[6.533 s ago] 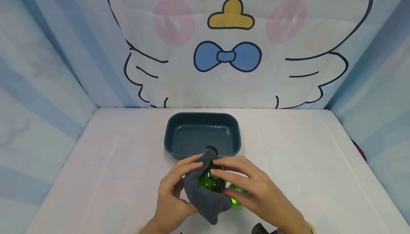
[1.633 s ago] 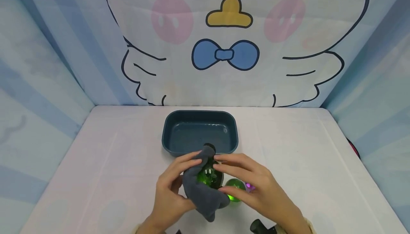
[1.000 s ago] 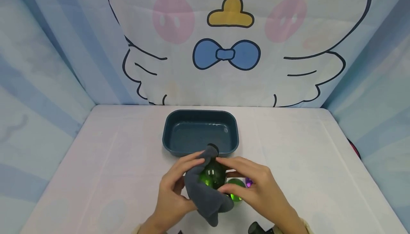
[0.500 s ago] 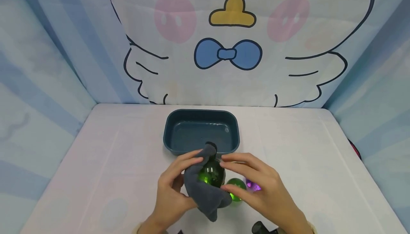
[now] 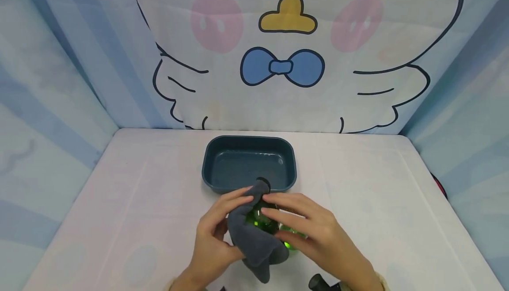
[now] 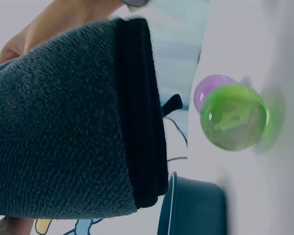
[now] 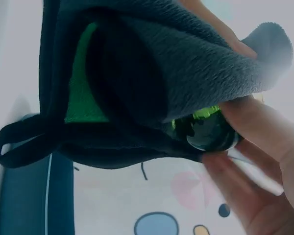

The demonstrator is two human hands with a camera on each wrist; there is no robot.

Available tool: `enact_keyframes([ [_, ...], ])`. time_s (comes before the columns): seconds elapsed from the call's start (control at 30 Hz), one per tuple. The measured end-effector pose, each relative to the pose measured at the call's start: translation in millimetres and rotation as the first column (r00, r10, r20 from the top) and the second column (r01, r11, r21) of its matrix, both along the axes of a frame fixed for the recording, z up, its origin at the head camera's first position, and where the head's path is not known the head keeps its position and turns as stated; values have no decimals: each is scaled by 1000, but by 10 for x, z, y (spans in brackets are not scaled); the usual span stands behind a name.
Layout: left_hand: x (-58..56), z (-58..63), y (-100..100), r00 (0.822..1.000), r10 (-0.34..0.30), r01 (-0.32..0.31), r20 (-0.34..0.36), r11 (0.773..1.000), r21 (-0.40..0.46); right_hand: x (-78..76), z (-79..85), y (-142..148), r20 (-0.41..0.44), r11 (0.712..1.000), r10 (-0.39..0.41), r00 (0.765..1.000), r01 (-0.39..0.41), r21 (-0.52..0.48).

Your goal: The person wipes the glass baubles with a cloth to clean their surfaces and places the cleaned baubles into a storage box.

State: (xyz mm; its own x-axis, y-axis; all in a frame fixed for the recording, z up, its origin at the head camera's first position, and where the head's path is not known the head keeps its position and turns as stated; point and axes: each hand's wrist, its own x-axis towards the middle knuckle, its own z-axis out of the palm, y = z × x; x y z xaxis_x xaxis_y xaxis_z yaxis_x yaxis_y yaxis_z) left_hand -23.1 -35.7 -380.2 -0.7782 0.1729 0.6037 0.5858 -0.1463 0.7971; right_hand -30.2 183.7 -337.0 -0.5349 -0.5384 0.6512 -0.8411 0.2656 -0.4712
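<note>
My left hand (image 5: 216, 233) holds a dark grey cloth (image 5: 254, 244) with a black hem, folded about a clear green ball (image 5: 258, 221). From the right, my right hand (image 5: 320, 231) pinches that ball, thumb low and fingers above. In the right wrist view the ball (image 7: 213, 132) shows between the cloth's edge and the fingertips, and the cloth covers most of it. A second green ball (image 6: 233, 117) lies on the table under the hands, beside a purple ball (image 6: 210, 88). The right hand hides the purple one in the head view.
A dark blue rectangular tray (image 5: 249, 167) stands just beyond the hands, and the cloth's top corner overlaps its near rim. By the right wrist lies a dark cylindrical object (image 5: 319, 282), cut off by the frame. Printed curtains (image 5: 282, 105) enclose the table's back and sides.
Half a second ago the right fingers were spread off the ball; now they are back on it. They shift over the ball between frames, while the left hand keeps the cloth in place.
</note>
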Motion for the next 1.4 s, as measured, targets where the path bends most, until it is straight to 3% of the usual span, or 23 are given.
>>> enact_keyframes([
  [0.07, -6, -1, 4, 999, 2, -3, -33, 1000, -14, 20, -5, 1, 123, 998, -30, 992, 36, -43],
  [0.2, -14, -10, 14, 997, 5, -7, -74, 1000, -20, 58, -16, -10, 336, 985, -64, 940, 114, -132],
  [0.3, -10, -12, 20, 998, 15, -15, -57, 1000, -14, 61, -22, -23, 368, 981, -82, 926, 139, -132],
  [0.43, -2, -18, 23, 999, 33, -33, -14, 999, 6, 55, -14, -28, 319, 986, -113, 941, 146, -81],
  [0.57, 5, -18, 14, 997, 64, -65, 38, 998, 20, 39, 23, -14, 121, 992, -114, 986, 119, -39],
  [0.7, 15, -10, -1, 992, 89, -91, 86, 996, 18, 32, 55, 5, -22, 998, -48, 999, 48, 29],
  [0.8, 23, -8, -7, 992, 82, -85, 94, 996, 25, 28, 51, -9, -39, 998, -6, 999, 8, 67],
  [1.1, 25, 3, -15, 998, 41, -43, 43, 998, 39, -8, 2, -51, -65, 1000, 24, 998, -24, 7],
  [1.2, 24, 4, -9, 998, 41, -43, 39, 998, 38, 4, -6, -43, -10, 1000, -13, 1000, 13, 8],
  [1.27, 19, 2, -4, 999, 39, -40, 28, 999, 36, 21, -9, -38, 84, 999, -36, 996, 37, -13],
  [1.4, 8, -2, 0, 1000, 31, -31, 0, 999, 25, 48, -12, -41, 314, 992, -68, 947, 97, -79],
])
